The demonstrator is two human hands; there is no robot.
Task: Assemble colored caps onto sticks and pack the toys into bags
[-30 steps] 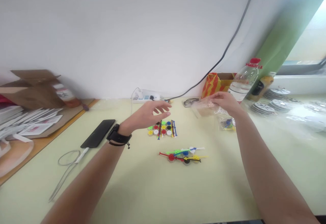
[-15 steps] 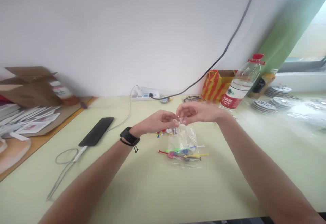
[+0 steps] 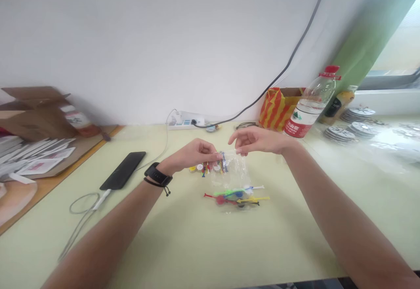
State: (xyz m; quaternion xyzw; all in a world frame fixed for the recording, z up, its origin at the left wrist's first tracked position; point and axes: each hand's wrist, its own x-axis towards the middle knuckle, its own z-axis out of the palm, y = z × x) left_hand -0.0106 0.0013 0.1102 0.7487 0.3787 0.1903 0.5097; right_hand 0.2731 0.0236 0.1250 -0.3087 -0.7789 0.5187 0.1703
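Note:
A clear plastic bag (image 3: 231,173) stands up off the table in the middle. My left hand (image 3: 200,152) pinches its upper left corner between thumb and fingers. At the bag's upper right edge is my right hand (image 3: 252,141), its index finger spread away from the thumb; whether the thumb touches the film I cannot tell. Below the bag's middle lie thin coloured plastic sticks with forked ends (image 3: 238,196), in red, green, blue, yellow, white and black. Whether they are inside the bag or under it is unclear. Behind the left hand, small coloured pieces (image 3: 199,167) are partly hidden.
A black phone (image 3: 123,170) with a cable lies left. Cardboard box (image 3: 36,114) and paper cards (image 3: 42,155) are further left. A power strip (image 3: 185,120) sits by the wall. At right stand a striped bag (image 3: 275,109), a large water bottle (image 3: 310,105) and stacked discs (image 3: 341,134).
My hands have moved apart: the left went left with the bag's corner, while the right lifted slightly and its fingers opened. The bag's top is now wider, and more small pieces show behind.

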